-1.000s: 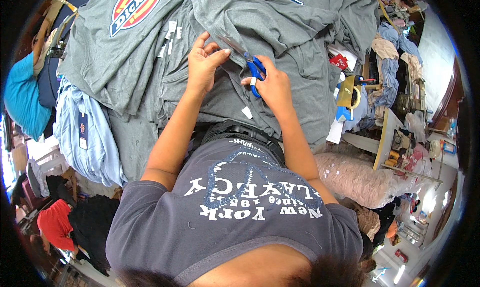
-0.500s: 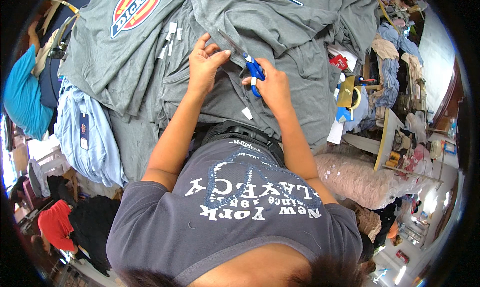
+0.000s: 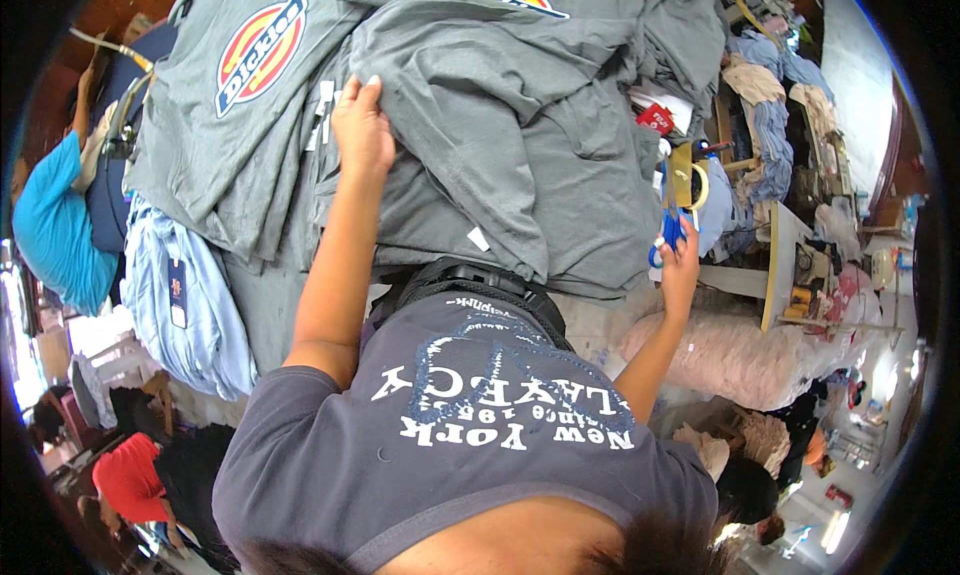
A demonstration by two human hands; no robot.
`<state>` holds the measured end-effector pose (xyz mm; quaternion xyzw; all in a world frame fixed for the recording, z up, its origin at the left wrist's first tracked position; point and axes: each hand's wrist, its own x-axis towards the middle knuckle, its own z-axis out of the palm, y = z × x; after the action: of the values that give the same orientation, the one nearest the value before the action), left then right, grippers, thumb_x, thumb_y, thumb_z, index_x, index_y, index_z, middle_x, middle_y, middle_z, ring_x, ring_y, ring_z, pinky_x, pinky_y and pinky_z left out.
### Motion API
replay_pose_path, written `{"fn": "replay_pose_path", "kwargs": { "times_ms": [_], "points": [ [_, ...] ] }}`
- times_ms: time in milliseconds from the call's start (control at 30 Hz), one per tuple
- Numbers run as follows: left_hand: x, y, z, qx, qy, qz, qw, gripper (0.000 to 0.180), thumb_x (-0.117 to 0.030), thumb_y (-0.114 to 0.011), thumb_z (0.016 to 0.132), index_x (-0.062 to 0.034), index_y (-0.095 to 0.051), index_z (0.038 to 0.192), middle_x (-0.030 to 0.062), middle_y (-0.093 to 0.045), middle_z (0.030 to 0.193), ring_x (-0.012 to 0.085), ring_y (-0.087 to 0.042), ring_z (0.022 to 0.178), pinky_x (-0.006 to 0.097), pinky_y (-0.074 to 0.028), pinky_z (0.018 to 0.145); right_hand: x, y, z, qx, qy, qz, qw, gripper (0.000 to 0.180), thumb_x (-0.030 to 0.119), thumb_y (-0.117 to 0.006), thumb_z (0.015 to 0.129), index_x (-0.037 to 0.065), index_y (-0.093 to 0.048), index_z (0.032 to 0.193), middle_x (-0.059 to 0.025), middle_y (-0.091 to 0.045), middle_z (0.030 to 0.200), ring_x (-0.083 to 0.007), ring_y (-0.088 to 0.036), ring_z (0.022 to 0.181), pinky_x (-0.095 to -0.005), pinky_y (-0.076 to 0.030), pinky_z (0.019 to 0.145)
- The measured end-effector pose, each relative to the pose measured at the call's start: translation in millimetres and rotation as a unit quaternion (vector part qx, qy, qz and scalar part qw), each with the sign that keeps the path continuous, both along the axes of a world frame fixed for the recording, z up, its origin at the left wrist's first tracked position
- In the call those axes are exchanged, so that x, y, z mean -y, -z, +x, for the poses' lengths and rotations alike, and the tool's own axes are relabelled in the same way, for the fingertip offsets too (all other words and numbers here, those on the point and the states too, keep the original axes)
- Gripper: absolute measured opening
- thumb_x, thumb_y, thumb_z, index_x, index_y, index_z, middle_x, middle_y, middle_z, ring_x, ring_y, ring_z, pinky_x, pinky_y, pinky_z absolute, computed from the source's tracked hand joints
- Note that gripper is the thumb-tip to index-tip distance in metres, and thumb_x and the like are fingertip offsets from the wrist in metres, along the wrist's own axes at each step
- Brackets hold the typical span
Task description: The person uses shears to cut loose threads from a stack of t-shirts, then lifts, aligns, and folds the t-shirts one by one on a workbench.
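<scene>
My right hand is closed round a pair of blue-handled scissors, out past the right side of the cloth. Their blades point away from me, over the tape and other items there. Ahead, my left hand is closed with its fingertips against a fold of a grey T-shirt, and seems to pinch it. Several small white labels lie just left of that hand. Another white label rests on the cloth near my waist.
More grey shirts with a round printed emblem cover the table. Light blue garments hang at the left. A roll of tape and a red packet sit at the right. A person in a blue top is at the far left.
My right hand has carried the scissors from over the grey cloth out to the right edge. My left hand has shifted left and its fingers have closed at the shirt.
</scene>
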<state>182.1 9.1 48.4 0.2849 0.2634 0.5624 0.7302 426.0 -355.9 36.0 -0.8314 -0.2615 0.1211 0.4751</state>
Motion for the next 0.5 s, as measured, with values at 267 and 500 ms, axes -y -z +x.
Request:
{"fn": "replay_pose_path", "kwargs": {
  "times_ms": [267, 500],
  "points": [
    [189, -24, 77, -0.086, 0.614, 0.64, 0.454, 0.039, -0.012, -0.059, 0.076, -0.0011, -0.049, 0.112, 0.0181, -0.052, 0.111, 0.0305, -0.049, 0.104, 0.037, -0.038, 0.089, 36, 53, 10, 0.18, 0.087, -0.314, 0.928, 0.042, 0.007, -0.059, 0.071, 0.013, -0.051, 0.111, -0.021, -0.06, 0.084, -0.0363, -0.058, 0.079, -0.0433, -0.045, 0.065],
    [139, -20, 23, -0.479, 0.233, 0.664, 0.525, 0.05, -0.009, -0.066, 0.063, -0.0091, -0.051, 0.111, 0.0116, -0.048, 0.109, 0.0293, -0.044, 0.104, 0.037, -0.036, 0.088, 17, 4, -10, 0.062, 0.065, -0.158, 0.983, 0.02, 0.012, -0.062, 0.075, 0.007, -0.06, 0.094, -0.0132, -0.062, 0.078, -0.0235, -0.06, 0.068, -0.0313, -0.047, 0.059]
  ]
}}
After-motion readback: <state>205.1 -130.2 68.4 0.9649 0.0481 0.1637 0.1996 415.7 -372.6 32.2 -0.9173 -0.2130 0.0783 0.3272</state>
